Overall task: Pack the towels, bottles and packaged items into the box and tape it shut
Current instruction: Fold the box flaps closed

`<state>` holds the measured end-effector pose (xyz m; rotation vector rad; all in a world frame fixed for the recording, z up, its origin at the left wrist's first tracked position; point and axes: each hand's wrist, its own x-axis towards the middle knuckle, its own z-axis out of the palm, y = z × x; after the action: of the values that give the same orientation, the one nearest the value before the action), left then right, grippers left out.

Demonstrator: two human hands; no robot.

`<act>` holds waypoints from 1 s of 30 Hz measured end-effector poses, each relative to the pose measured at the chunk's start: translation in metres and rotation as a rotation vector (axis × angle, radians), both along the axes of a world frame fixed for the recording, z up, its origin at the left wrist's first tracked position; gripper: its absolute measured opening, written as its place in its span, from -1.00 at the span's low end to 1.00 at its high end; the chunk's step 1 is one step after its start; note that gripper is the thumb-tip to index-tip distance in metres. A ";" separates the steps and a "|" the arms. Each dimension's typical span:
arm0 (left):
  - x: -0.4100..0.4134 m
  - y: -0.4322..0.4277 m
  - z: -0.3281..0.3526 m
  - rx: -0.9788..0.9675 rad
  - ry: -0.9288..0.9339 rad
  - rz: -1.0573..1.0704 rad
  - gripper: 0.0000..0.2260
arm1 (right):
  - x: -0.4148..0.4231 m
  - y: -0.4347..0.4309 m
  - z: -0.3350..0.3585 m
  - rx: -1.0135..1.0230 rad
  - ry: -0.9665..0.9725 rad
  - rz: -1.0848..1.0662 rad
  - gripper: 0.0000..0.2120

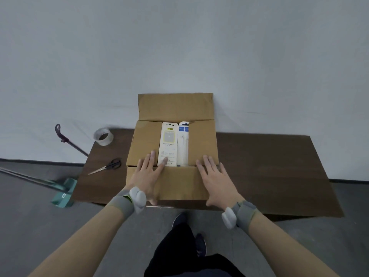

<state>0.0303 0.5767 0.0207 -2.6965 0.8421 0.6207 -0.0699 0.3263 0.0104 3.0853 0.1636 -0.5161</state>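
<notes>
- Got a cardboard box (202, 142) parked on the bench (269, 166), side flaps (143, 142) folded in, far flap (175, 106) standing up, near flap (179, 182) not yet closed over the gap.
- Left grip (148, 174) and right grip (214, 180) both flat on that near flap, fingers straight, clutching nothing, just pressing.
- Can see two packaged items (168, 142) lying flat inside the box, side by side in the gap between the side flaps. Nothing else of the load visible from here.
- Looks like thin, light cardboard: stiff across the panels, bendy at the creases. Best pushed near the free edge with flat palms, not pinched.
- Probably light, slightly crushable packs, so go easy pressing down.
- Tape roll (103, 136) and scissors (107, 166) left of the box, handy for sealing.
</notes>
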 end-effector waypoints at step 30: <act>0.053 -0.006 0.041 -0.385 -0.379 0.119 -0.52 | 0.049 -0.024 0.038 0.660 -0.211 -0.651 -0.34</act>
<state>0.0838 0.5705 0.0621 -3.0770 0.7640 -0.0502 -0.0210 0.3022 0.0485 3.7661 -0.8710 -0.1287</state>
